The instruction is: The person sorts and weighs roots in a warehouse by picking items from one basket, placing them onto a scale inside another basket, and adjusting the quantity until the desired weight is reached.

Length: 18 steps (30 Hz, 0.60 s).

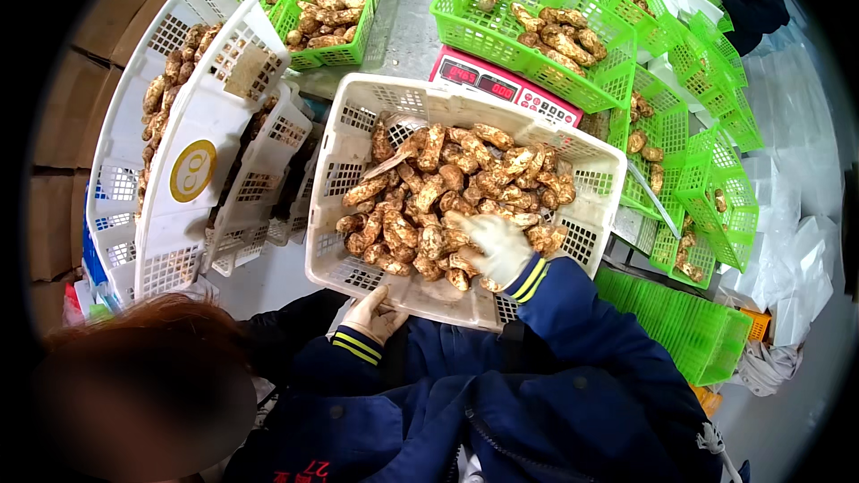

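Note:
A white plastic basket (586, 161) sits in front of me, tilted slightly. Piled in it are many brown and cream matsutake-like mushrooms (429, 192), thick-stemmed and earthy. My left hand (371, 315), in a pale glove, grips the basket's near rim at the left. Over the near right part of the pile lies my right hand (495, 249), gloved too, fingers apart and touching the mushrooms; its fingertips are slightly blurred. Behind the basket stands a red digital scale (506, 88), with a green basket (456, 13) holding several mushrooms on top of it.
Another green basket (300, 55) of mushrooms stands at the far left of the metal table (407, 0). White crates (192, 206) are at my left beside a person's head (152, 385). Smaller green baskets (716, 206) line the right, with stacked green baskets (671, 322) nearer. Another person (752, 0) is far right.

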Available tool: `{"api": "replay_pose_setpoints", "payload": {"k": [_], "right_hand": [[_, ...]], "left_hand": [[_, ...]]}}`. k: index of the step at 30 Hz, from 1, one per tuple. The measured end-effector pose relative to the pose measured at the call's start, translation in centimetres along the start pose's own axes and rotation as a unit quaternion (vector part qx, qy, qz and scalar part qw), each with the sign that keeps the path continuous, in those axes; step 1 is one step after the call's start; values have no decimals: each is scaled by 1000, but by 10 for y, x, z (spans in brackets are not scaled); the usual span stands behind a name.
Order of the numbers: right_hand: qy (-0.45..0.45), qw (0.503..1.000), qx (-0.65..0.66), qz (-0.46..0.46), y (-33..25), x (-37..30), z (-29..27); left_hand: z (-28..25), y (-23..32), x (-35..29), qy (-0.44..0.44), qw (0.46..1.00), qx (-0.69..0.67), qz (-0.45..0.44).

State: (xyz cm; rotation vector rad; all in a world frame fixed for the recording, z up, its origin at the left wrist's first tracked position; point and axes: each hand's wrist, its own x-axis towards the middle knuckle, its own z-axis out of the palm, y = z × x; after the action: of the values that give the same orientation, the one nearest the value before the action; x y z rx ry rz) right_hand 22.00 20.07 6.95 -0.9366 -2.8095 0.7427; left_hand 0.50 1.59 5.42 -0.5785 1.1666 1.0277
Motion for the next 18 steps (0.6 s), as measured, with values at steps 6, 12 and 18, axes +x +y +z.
{"api": "replay_pose_setpoints", "payload": {"k": [6, 12, 18], "right_hand": [[153, 967, -192, 66, 42, 22, -55], [69, 953, -292, 38, 82, 46, -38], [-104, 981, -3, 161, 49, -3, -36]], "left_hand": [[-3, 2, -2, -22, 1000, 17, 3], [10, 5, -3, 4, 1000, 13, 10], [10, 1, -8, 16, 1000, -8, 24]]}}
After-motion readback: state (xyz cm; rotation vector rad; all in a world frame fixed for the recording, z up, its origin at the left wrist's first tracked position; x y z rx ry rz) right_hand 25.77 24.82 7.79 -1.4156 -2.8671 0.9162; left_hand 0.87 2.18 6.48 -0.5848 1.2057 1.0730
